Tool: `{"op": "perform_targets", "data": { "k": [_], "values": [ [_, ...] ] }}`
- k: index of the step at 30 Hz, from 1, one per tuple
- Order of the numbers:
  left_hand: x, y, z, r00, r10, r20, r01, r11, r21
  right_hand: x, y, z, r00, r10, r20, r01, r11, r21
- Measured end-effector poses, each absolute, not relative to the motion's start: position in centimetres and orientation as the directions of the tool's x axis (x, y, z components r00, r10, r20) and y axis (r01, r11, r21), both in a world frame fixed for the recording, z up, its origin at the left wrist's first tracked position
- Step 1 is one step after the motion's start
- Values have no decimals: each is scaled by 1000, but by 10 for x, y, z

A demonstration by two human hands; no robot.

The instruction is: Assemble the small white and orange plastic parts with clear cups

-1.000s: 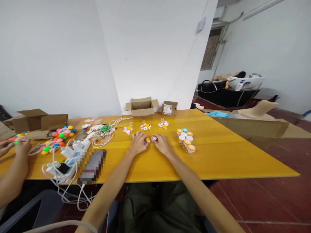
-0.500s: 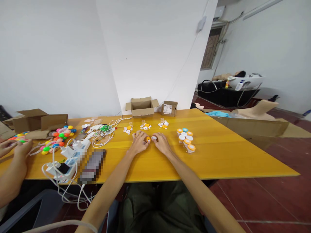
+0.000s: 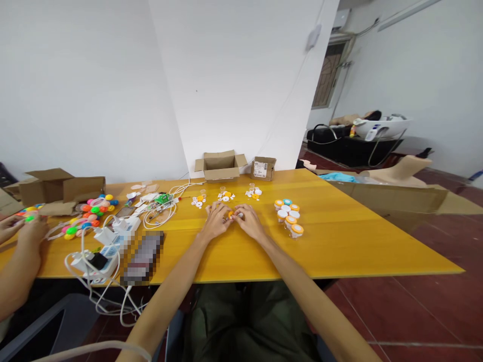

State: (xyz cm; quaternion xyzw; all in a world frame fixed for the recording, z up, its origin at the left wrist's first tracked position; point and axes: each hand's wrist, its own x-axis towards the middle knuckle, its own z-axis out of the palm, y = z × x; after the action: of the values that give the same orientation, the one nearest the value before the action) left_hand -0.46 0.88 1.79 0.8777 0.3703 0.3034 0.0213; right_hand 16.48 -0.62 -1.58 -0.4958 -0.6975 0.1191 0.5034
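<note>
My left hand (image 3: 216, 221) rests on the yellow table (image 3: 339, 241), fingers pinched round a small orange piece (image 3: 230, 214). My right hand (image 3: 250, 222) lies beside it, fingertips pinching a small white piece (image 3: 240, 214). The two pieces meet between my hands. Loose white and orange small parts (image 3: 225, 196) lie just beyond my fingers. A cluster of small jars with orange, white and blue lids (image 3: 289, 216) stands to the right of my right hand.
Two open cardboard boxes (image 3: 221, 166) stand at the table's far edge. White cables, a power strip (image 3: 113, 244) and a dark phone (image 3: 143, 257) lie at left. Another person's hands (image 3: 22, 231) handle coloured balls (image 3: 92, 208) near a cardboard box (image 3: 62, 188).
My hands have closed together, bringing the orange and white pieces into contact. The other person's hands have shifted slightly at the left.
</note>
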Motion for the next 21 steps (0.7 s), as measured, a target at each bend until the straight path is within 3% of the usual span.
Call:
{"op": "perform_targets", "data": {
  "k": [21],
  "values": [
    [-5,8,17,613,640,465,624,-752,212,164,-9,-12,-34,827,561,647,445,-618]
  ]
}}
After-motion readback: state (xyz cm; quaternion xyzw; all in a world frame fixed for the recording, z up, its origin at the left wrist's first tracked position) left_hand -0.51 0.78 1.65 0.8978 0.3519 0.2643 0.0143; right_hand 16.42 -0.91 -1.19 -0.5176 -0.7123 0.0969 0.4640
